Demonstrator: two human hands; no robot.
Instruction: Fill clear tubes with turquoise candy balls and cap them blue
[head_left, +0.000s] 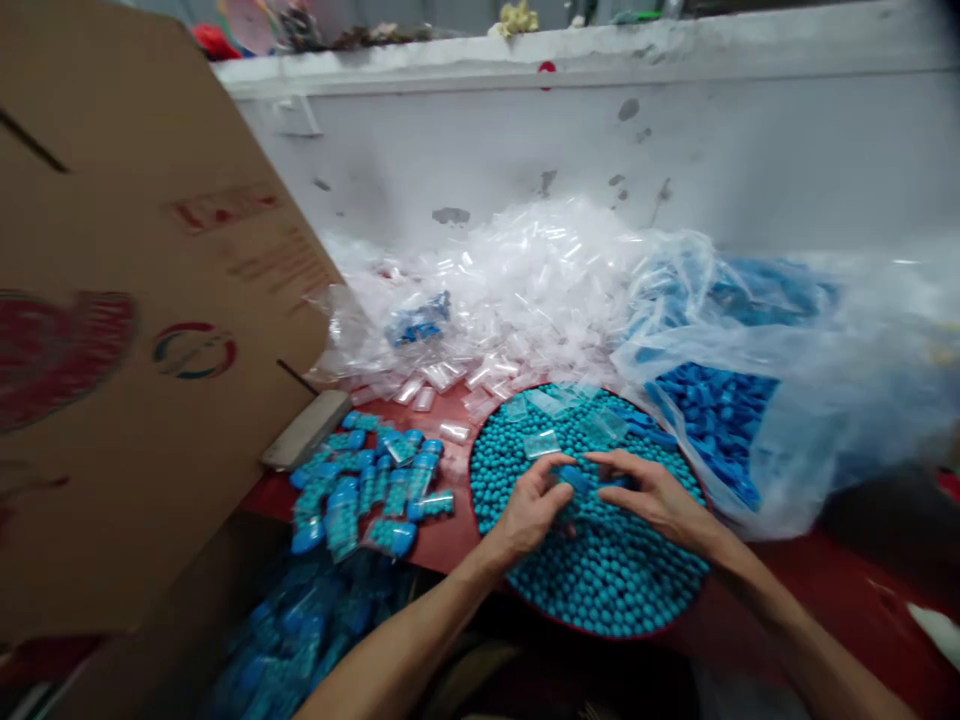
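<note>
My left hand (531,508) is closed in a pinch on a small blue-topped container (576,478), blurred and partly hidden by the fingers. Facing it, my right hand (654,496) pinches a small blue plastic piece (619,482), whose shape I cannot make out. Both hands are over a round red-rimmed tray (472,492) full of turquoise beads (600,580). Several clear flat containers (541,444) lie on the beads, with loose blue pieces (649,428) near the tray's right side. Filled containers with blue ends (386,485) lie left of the tray.
A large cardboard box (150,300) stands at the left, near a grey block (307,430). Clear containers (540,280) are heaped along the white wall (787,160). An open plastic bag of blue pieces (712,420) is at the right. More filled packs (300,640) lie below the red table (442,540).
</note>
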